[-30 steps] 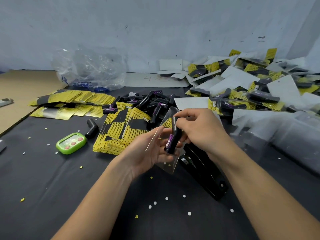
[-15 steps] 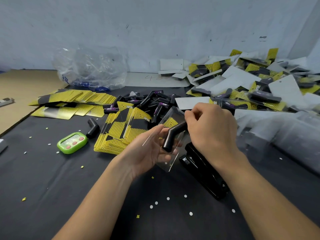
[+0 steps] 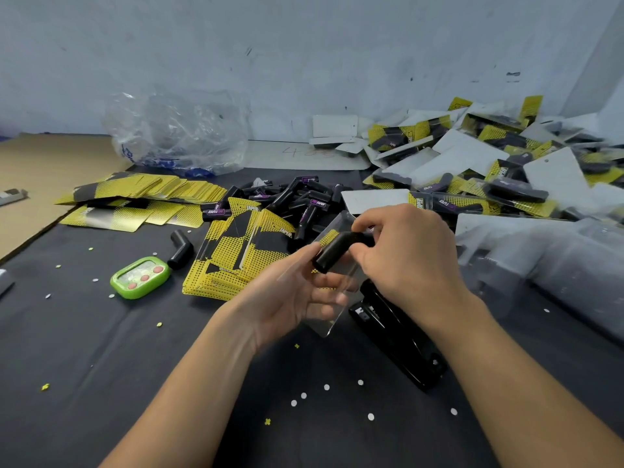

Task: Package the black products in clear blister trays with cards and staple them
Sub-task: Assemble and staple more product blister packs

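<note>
The left hand [image 3: 287, 292] cradles a clear tray [image 3: 332, 298]; the right hand [image 3: 405, 251] pinches a black product [image 3: 332, 251] over it. The stapler [image 3: 398, 336] lies at five o'clock on the desk [image 3: 101, 366].

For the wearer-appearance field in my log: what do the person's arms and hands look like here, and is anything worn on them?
Both arms are bare as far as the view shows, with no sleeve on the left forearm or the right forearm. The left hand and right hand are ungloved. Neither wrist carries a watch, bracelet or band, and no ring shows on the visible fingers.
</note>
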